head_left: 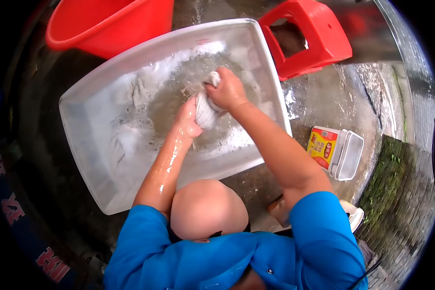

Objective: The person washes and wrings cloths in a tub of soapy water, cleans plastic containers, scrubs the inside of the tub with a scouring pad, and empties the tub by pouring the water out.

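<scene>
A wet, whitish cloth [206, 112] is bunched between my two hands above the cloudy water of a large white plastic tub [99, 195]. My left hand [187, 118] grips its lower left side, with the fingers mostly hidden behind the fabric. Closed around the upper part is my right hand [228, 91], and a bit of cloth pokes out past its thumb. Suds float on the water, and more pale fabric [141, 94] seems to lie under foam in the tub's left part. Water glistens on my left forearm.
A red basin [116, 29] stands beyond the tub at the upper left. At its upper right is a red plastic stool [319, 38]. A clear container with a red-and-yellow label [323, 147] sits on the wet floor at right, near mossy bricks [384, 179].
</scene>
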Available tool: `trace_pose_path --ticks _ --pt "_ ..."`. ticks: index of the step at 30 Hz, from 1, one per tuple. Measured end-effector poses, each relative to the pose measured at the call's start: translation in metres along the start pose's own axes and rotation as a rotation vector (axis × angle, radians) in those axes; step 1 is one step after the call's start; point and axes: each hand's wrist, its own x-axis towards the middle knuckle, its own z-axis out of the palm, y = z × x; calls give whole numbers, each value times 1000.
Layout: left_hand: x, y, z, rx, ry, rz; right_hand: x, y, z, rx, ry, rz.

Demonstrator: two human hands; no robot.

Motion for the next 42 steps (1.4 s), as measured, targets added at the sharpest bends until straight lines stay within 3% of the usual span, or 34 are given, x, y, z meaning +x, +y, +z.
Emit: trace_pose_path --ticks 2,3,5,7,9,12,14,15,16,17,19,20,22,23,24,25,27,29,30,31,32,33,34,35,37,39,40,41,42 --pt "1 14 -1 -14 -7 33 0 10 -15 250 -39 105" --pt "1 27 -3 -31 -16 162 -2 15 -25 250 -41 91" --pt "6 41 -3 -48 -32 289 -12 28 -44 511 -40 333" --pt "15 44 -4 -69 69 387 -21 38 -42 398 -96 192" --pt "32 35 -11 -62 93 435 -30 29 -37 -453 -899 101" --pt "45 32 -21 -126 156 369 -34 21 -38 -483 -808 49" --pt "61 46 -50 -83 141 360 -52 10 -47 -85 -530 -118" --pt "52 50 -36 -32 115 344 -60 -3 -47 86 -448 -301" --pt "35 42 -24 -60 168 258 -66 -18 -44 143 -377 -523" --pt "55 51 -46 -305 188 -12 -70 -47 -53 101 -484 -585" --pt "37 48 -23 -153 -212 -124 -81 -70 -33 74 -495 -618" --pt "38 43 -26 -151 -215 -127 -84 -74 -20 52 -435 -637" --pt "36 30 -30 -28 -375 154 -74 -66 -8 29 -382 -659" --pt "31 25 -26 7 -423 250 -49 -54 -2 141 -312 -403" --pt "14 21 2 130 -34 280 -34 -45 3 252 -237 -140" --pt "7 20 25 253 344 315 -27 -37 4 252 -232 -142" --pt "5 20 40 153 321 343 -20 -29 0 187 -24 -139" --pt "-10 24 41 68 97 114 -36 -34 1 115 -40 -306" --pt "27 37 -8 -12 -143 25 -52 -52 -6 90 -217 -429" --pt "34 27 -33 -18 -137 19 -69 -70 -12 67 -399 -545" --pt "41 19 -47 -82 -351 -102 -79 -68 -1 48 -264 -620" --pt "20 9 -28 -101 -250 -101 -72 -60 -3 47 -260 -617" --pt "-2 -1 -6 -119 -150 -97 -59 -47 -9 64 -288 -251" --pt "-26 -9 45 -2 307 -32 -39 -32 -17 76 -303 99" --pt "-8 -24 6 104 103 -146 -19 13 -18 265 -141 251" --pt "-15 1 2 148 24 -53 -24 48 -12 77 55 -105" --pt "-20 20 4 112 -2 -26 -28 62 -22 119 17 1" --pt "-25 38 8 160 166 161 -29 75 -35 161 -21 103" --pt "-21 60 -10 52 118 195 -32 83 -51 387 -167 255"
